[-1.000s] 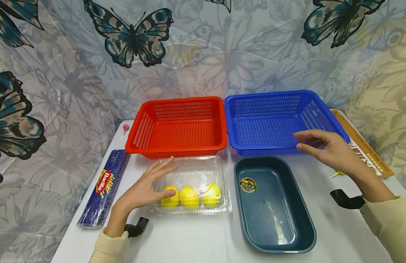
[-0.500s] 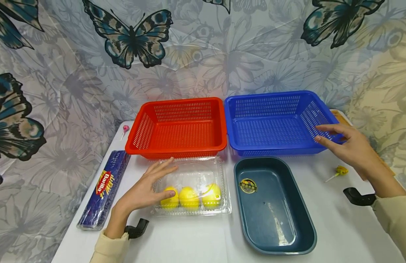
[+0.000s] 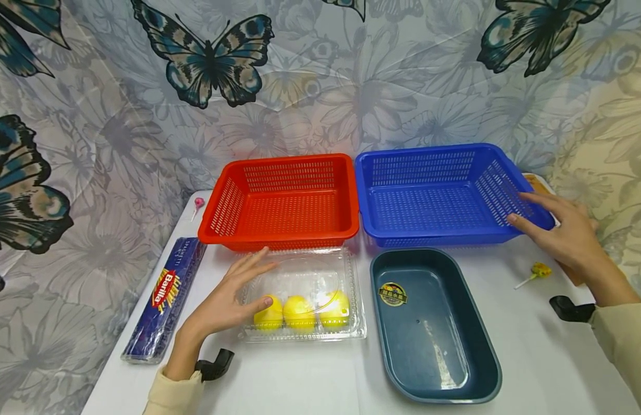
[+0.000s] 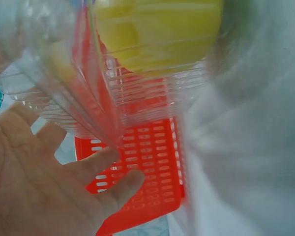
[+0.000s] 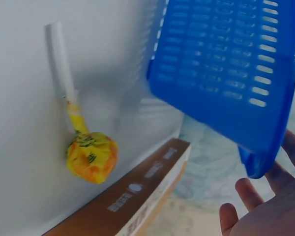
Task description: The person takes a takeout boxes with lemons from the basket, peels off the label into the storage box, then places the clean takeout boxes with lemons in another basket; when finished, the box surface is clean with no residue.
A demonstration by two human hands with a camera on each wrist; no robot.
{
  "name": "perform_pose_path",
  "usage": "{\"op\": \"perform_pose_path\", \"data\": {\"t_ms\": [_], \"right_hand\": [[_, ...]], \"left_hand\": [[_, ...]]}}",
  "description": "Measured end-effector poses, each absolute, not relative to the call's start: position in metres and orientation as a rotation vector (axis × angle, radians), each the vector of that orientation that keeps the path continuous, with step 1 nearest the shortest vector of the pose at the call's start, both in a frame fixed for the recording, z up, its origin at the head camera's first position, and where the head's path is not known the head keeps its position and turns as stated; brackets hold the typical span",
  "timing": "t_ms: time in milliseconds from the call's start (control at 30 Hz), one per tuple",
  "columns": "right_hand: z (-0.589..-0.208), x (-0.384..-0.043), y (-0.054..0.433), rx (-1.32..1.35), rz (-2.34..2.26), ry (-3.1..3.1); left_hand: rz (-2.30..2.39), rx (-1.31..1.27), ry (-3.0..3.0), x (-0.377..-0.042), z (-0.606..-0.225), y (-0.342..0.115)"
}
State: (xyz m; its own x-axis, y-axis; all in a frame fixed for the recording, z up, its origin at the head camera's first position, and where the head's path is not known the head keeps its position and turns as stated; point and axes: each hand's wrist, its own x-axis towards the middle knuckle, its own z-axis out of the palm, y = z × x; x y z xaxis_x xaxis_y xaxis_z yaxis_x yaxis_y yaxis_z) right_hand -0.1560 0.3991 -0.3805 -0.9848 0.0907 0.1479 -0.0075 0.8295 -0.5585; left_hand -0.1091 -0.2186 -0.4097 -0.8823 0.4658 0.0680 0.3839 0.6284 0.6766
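My left hand (image 3: pixel 229 295), fingers spread and fairly straight, is at the left side of a clear plastic clamshell box (image 3: pixel 305 265) holding three yellow ball-shaped items, including this yellow ball (image 3: pixel 300 311). In the left wrist view its fingertips lie close to the box's edge. My right hand (image 3: pixel 569 236) is at the front right corner of the blue plastic basket (image 3: pixel 419 207). Its thumb and index finger reach over the rim with a gap between them; the other fingers hang loosely beside the corner in the right wrist view.
A red basket (image 3: pixel 289 210) adjoins the blue one. A dark teal tub (image 3: pixel 434 328) stands in front. Blue Barilla spaghetti (image 3: pixel 165 294) lies left, beyond it a pink lollipop (image 3: pixel 198 203). A yellow lollipop (image 3: pixel 539 269) and an orange-brown box (image 5: pixel 132 189) lie right.
My right hand has moved rightward from over the blue basket's front to its right corner, uncovering the yellow lollipop. My left hand has barely moved.
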Motion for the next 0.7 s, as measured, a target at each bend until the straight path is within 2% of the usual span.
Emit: {"op": "perform_pose_path", "data": {"t_ms": [400,700], "right_hand": [[-0.391,-0.159,0.407,-0.16,0.865,-2.913],[-0.398,-0.157,0.405,-0.21,0.961,-2.873]], "left_hand": [[1.274,0.552,2.7,-0.108,-0.421,-0.229],[1.371,0.537,2.637,-0.108,-0.427,-0.231]]}}
